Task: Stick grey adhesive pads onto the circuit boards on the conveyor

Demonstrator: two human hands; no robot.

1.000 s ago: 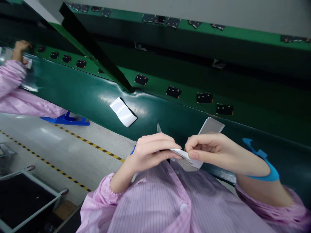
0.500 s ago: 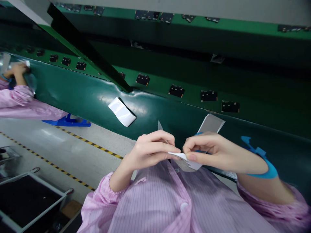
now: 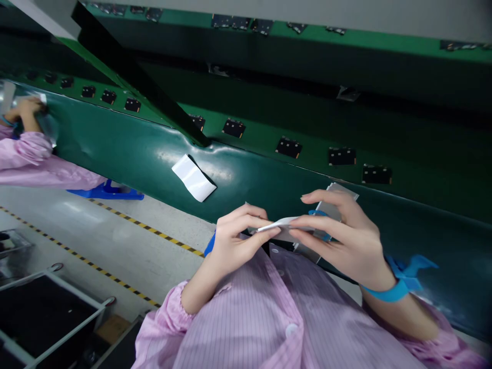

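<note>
step: looks like parting a thin sheet (image 3: 279, 225) from a grey panel (image 3: 338, 195), held over the bench (image 3: 126, 148) edge | left hand (image 3: 234, 238) fingers pinch the sheet's end | right hand (image 3: 342, 233) fingers clamp sheet and panel (I think) | next: wants a steady grip

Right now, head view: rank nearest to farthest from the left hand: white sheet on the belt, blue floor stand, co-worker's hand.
1. White sheet, on the belt, up-left of the left hand.
2. Blue stand, lower, farther left.
3. Co-worker's hand, far left at the belt.
</note>
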